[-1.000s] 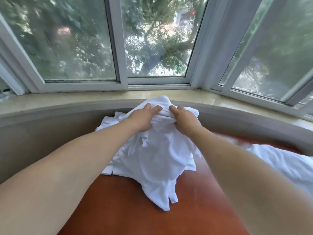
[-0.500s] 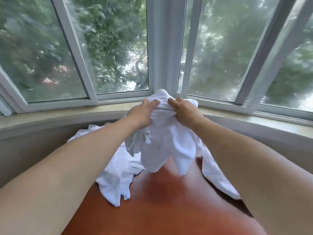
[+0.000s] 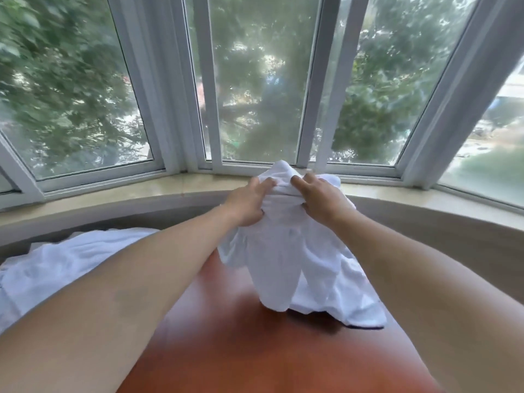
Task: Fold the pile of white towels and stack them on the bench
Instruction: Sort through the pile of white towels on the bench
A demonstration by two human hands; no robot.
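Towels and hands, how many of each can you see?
White towels: 2 (the held towel, the towel lying on the left)
Hands: 2 (left hand, right hand), both gripping the held towel
Total: 4

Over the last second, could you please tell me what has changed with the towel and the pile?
The towel, gripped by both hands, has been lifted off the pile of towels and carried to the right: a second ago it lay bunched on the pile, now it hangs over the bare bench, its lower end resting there. The left hand and right hand keep the same grip at its top; the pile stays put.
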